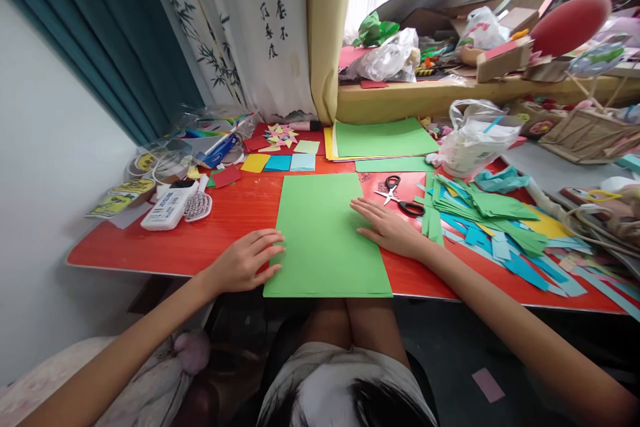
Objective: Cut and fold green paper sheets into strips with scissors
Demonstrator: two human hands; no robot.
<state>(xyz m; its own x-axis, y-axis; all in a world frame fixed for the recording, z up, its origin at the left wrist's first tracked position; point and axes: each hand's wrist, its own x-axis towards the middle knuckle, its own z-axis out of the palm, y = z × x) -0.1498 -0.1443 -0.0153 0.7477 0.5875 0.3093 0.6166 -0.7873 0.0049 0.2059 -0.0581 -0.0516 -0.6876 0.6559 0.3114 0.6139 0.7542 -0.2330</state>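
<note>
Green paper sheets (325, 233), apparently more than one by the doubled front edge, lie flat on the red table (240, 200) and stick out slightly over its front edge. My left hand (249, 259) rests at their left edge, fingers stretched and touching it. On the right edge lies my right hand (387, 225), flat with its fingers extended over the paper. Neither hand grips anything. Just beyond my right hand are black-handled scissors (404, 200), blades parted, lying on the table.
Green and blue paper strips (500, 213) pile up on the right. Behind lies a stack of coloured sheets (383, 138), beside a plastic bag with a cup (475, 140). Small paper squares (277, 163) lie at the back left, near a white bottle (167, 207) and tape rolls (145, 163).
</note>
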